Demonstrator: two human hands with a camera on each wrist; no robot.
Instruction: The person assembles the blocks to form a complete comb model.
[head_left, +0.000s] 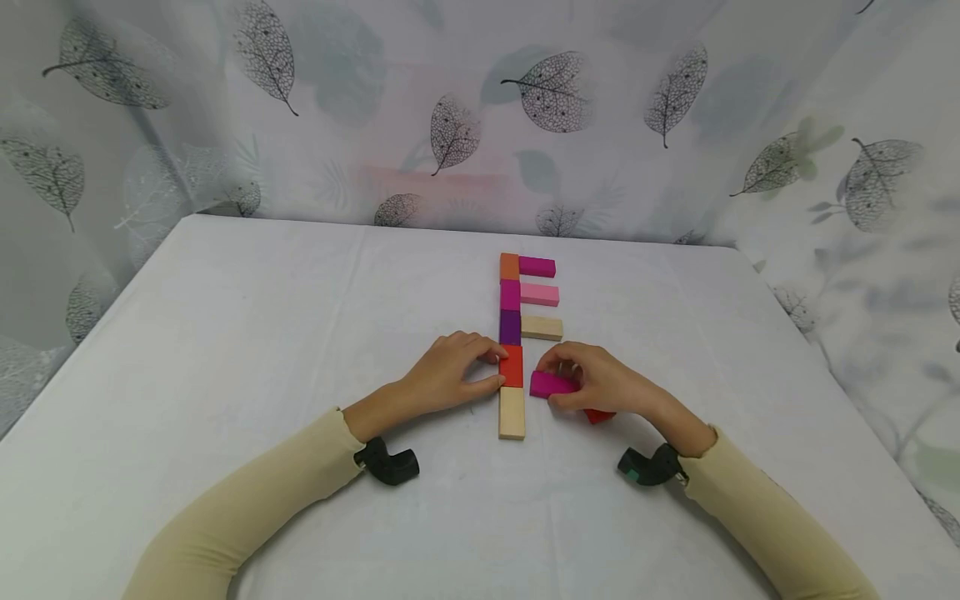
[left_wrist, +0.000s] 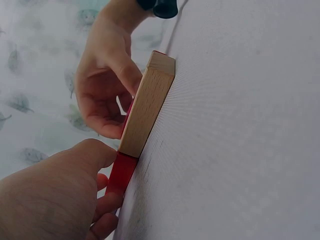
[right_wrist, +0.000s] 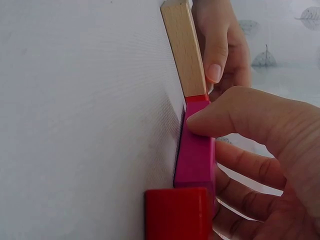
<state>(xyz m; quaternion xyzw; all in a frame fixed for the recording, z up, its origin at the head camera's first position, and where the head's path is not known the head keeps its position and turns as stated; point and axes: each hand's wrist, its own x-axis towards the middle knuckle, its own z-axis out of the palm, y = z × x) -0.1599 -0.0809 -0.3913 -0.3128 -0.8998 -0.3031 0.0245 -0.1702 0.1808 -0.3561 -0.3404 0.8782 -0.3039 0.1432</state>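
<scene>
My left hand (head_left: 453, 372) holds the red wooden block (head_left: 513, 367) in the long column, its thumb and bent fingers at the left edge. A plain wooden block (head_left: 512, 414) adjoins this red one at the column's near end. To the right of the column, my right hand (head_left: 600, 379) pinches a magenta block (head_left: 550, 384) between thumb and fingers; a narrow gap separates it from the column in the head view. Another red block (right_wrist: 176, 215) lies just beyond the magenta block's outer end, partly covered by the right hand in the head view.
Farther up the column come purple (head_left: 510, 327), magenta (head_left: 510, 295) and orange (head_left: 509, 267) blocks. Branching right from them are a plain block (head_left: 542, 327), a pink block (head_left: 540, 294) and a magenta block (head_left: 537, 267). A white cloth covers the table (head_left: 300, 308); a leaf-patterned curtain (head_left: 480, 108) hangs behind.
</scene>
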